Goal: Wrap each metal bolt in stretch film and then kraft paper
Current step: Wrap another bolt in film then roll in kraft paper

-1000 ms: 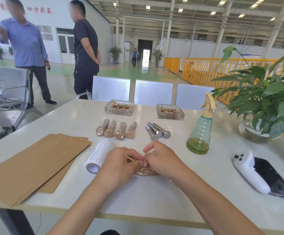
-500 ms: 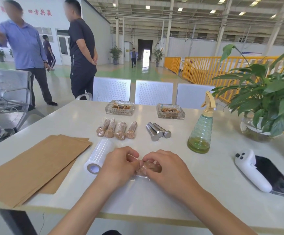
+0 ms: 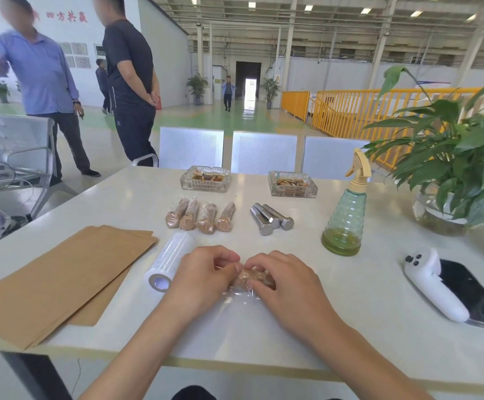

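**Clear film closing over paper-wrapped bolt**

Kraft-brown bolt (image 3: 253, 278), barely exposed a second ago, now shows between both hands mid-desk. Left hand (image 3: 203, 277) and right hand (image 3: 285, 284) each pinch it, rolling film (image 3: 236, 298) on; wrap appears nearly closed. Film roll (image 3: 169, 262) touches left wrist. Three bare bolts (image 3: 271, 219) wait beyond.

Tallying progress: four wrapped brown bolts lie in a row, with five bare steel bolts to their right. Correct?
Not quite. The head view shows three bare steel bolts, not five. The four wrapped brown bolts do lie in a row to their left.
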